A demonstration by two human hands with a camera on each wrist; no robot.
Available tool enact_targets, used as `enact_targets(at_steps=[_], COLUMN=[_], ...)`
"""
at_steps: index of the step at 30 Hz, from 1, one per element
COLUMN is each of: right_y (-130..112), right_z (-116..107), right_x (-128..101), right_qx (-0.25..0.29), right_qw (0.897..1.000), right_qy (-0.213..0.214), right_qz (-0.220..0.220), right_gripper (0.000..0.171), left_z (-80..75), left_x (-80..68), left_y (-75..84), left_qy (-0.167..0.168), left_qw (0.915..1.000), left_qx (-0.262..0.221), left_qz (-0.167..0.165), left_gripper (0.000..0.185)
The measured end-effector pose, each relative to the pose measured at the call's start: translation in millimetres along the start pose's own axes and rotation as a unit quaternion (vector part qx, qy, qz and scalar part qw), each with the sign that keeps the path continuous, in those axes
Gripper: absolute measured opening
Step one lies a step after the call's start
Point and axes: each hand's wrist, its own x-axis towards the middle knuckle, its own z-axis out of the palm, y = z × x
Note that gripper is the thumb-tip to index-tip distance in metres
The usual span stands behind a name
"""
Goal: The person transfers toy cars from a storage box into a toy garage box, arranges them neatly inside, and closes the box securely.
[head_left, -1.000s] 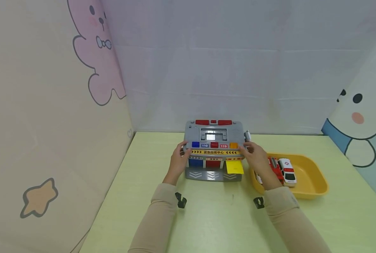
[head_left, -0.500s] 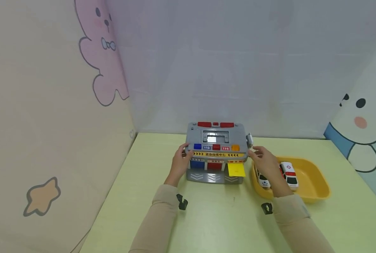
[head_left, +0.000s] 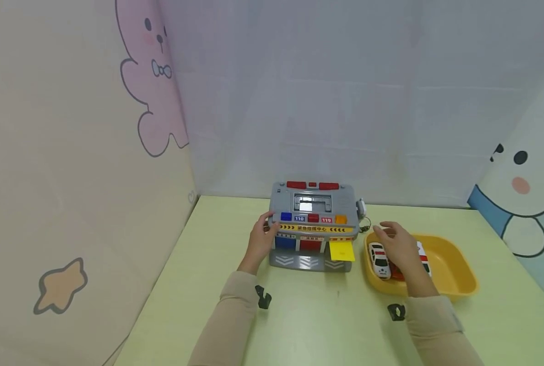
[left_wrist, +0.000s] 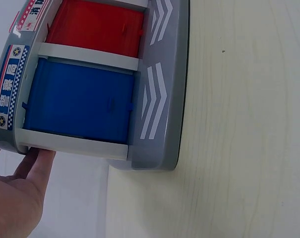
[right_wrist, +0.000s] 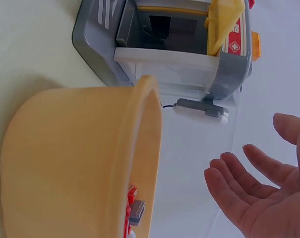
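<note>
At the left hand (head_left: 259, 241) is the grey toy emergency command center (head_left: 315, 228), standing upright on the pale table (head_left: 313, 325); this hand grips its left end, with the thumb at the front edge of the roof and other fingers around the side. Right of this grip, past the toy's other end, the right hand (head_left: 399, 248) holds nothing: its fingers are loosely bent, above the left part of the yellow tray (head_left: 465, 269).

From the left grip, the long axis of the toy runs to the right, across in front of the person, and its door side faces the person. Nearest to the grip comes the blue door (left_wrist: 80, 101), then the red door (left_wrist: 97, 27), both down; farthest is the yellow door (head_left: 341, 251), which stands out open. On that far end is a white handset (right_wrist: 202, 113), near the right hand but apart from it. Below the right hand, a white toy car (head_left: 380, 262) lies in the tray.

In my judgement, the toy is stiff hard plastic, probably hollow and rather light, with a smooth, slightly slippery roof. Both ends under the roof edge seem the good places for holding; the open yellow door and the handset look more fragile.
</note>
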Motion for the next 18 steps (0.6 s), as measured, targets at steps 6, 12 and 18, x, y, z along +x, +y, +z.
enact_targets(at_steps=[6, 12, 18], right_y=[2.7, 10.1, 14.5], right_z=[-8.6, -12.5, -16.9], right_x=[-6.4, -12.3, -12.9], right_qx=[-0.005, -0.004, -0.01], right_qw=[1.0, 1.0, 1.0], right_qy=[0.002, 0.01, 0.014], right_qz=[0.019, 0.014, 0.017], right_gripper=[0.065, 0.062, 0.062], left_z=[0.7, 2.1, 2.2], left_x=[-1.9, -3.5, -2.3], left_y=[-0.8, -3.2, -0.8], left_qy=[0.005, 0.009, 0.01], left_qw=[1.0, 0.9999, 0.9999], left_qx=[0.0, 0.003, -0.001], left_qz=[-0.006, -0.008, 0.004], left_gripper=[0.046, 0.046, 0.045])
